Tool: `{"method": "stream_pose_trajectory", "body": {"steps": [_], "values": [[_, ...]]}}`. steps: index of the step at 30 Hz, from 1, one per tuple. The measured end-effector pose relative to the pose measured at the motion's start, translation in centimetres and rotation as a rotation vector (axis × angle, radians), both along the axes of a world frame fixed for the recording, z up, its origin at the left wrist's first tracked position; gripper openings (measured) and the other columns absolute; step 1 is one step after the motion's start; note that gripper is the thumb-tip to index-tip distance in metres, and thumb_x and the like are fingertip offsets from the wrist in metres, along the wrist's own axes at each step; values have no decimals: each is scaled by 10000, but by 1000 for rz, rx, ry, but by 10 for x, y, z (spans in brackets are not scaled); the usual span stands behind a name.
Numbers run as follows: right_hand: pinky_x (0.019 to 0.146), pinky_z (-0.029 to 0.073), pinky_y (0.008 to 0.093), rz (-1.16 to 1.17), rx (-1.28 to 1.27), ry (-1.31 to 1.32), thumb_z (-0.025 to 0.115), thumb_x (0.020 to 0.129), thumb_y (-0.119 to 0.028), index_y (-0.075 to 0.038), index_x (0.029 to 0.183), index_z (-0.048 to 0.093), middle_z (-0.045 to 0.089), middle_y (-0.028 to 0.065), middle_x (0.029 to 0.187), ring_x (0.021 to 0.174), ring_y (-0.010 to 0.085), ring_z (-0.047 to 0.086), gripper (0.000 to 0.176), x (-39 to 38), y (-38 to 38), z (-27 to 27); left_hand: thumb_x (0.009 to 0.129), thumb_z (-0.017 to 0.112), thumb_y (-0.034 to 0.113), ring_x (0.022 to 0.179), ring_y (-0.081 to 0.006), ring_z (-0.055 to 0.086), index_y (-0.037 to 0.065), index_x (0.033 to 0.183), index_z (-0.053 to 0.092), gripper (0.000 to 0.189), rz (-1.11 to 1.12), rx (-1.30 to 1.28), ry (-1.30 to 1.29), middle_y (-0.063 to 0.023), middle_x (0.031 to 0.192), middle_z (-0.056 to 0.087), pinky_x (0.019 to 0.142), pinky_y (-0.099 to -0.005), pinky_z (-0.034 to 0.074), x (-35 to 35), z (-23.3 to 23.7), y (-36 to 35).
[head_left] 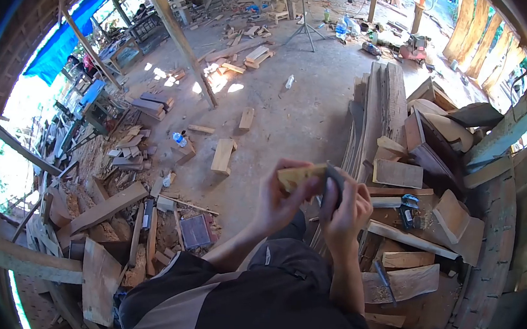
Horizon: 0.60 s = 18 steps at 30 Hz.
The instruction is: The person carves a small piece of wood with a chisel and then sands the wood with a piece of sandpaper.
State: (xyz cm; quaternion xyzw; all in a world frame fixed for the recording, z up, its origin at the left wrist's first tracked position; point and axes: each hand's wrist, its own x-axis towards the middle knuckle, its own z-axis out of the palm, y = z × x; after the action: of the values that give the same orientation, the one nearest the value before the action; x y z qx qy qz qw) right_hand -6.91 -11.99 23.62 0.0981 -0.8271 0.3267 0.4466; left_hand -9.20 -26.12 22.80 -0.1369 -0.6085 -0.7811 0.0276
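Note:
Both of my hands are raised in front of my body, close together. My left hand (280, 198) is closed around a small yellowish piece of wood (301, 175). Against the right end of that wood, my right hand (348, 208) grips a dark grey flat piece (335, 177) between thumb and fingers. Its exact kind does not show, and my fingers partly cover both pieces. The dark piece appears to touch the wood, or lies very near it.
Long thick planks (386, 103) stand ahead to the right. Offcuts and a chisel-like tool (385, 280) lie on the right-hand bench. Scrap wood (109, 213) is heaped at left. A small wooden stool (223, 156) and a post (174, 34) stand on the floor ahead.

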Motion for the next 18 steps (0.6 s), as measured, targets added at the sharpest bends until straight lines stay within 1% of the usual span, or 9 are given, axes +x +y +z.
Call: {"method": "stream_pose_trajectory", "body": {"steps": [2,4,6,7,8,10,15,16,18], "values": [[598,447,306,-38,8,3,626,927,-57,1,1072,638,685,70,671,531,199,643,157,-2,4,5,946,693,144,766,-85,648,-24,1156,560,299,-68,-131,-42,-70,912,680,625,-229,539,10,-7,5],[635,481,338,-61,-30,-83,587,957,-72,13,1004,602,648,123,685,565,272,638,99,-5,9,8,944,698,152,768,-77,644,-19,1153,564,301,-81,-85,-87,-80,927,691,622,-230,536,11,-15,8],[628,481,348,-79,-45,-87,585,959,-74,11,993,593,643,131,684,569,285,637,92,-10,6,2,939,706,155,794,-80,651,-17,1151,567,307,-38,-176,-39,-101,955,704,639,-240,541,2,-17,7],[621,481,358,-93,-54,-91,584,961,-76,9,981,584,638,138,683,574,298,635,87,-14,6,-3,939,706,155,794,-80,651,-17,1151,567,307,-39,-172,-37,-101,955,704,639,-240,541,-1,-19,9],[621,481,358,-93,-51,-90,584,961,-76,9,981,584,638,138,683,574,298,635,87,-18,8,-8,933,715,156,814,-86,658,-18,1145,566,312,-35,-178,-29,-110,966,707,657,-247,544,-4,-20,11],[604,457,318,-143,-30,0,607,950,-87,-6,1058,614,628,77,581,489,237,606,135,-26,11,-15,927,724,156,833,-92,664,-19,1140,566,317,-31,-188,-14,-119,977,711,676,-254,547,-9,-23,13],[609,460,319,-143,-49,-24,609,949,-94,-7,1067,616,645,85,605,496,241,610,147,-28,16,-14,932,708,113,900,-114,669,-26,1120,554,280,24,-208,86,-127,975,706,736,-262,548,-8,-29,25],[611,461,319,-133,-67,-15,611,947,-95,-8,1070,622,651,87,613,500,237,614,151,-29,16,-15,932,708,113,900,-114,669,-26,1120,554,280,23,-209,85,-127,975,706,736,-262,548,-7,-26,25],[612,462,319,-99,-49,2,608,948,-93,-7,1072,629,654,87,619,505,232,620,152,-28,15,-20,947,680,85,908,-127,668,-27,1133,543,257,-14,-98,2,-130,970,700,752,-261,547,-7,-17,25]]}}
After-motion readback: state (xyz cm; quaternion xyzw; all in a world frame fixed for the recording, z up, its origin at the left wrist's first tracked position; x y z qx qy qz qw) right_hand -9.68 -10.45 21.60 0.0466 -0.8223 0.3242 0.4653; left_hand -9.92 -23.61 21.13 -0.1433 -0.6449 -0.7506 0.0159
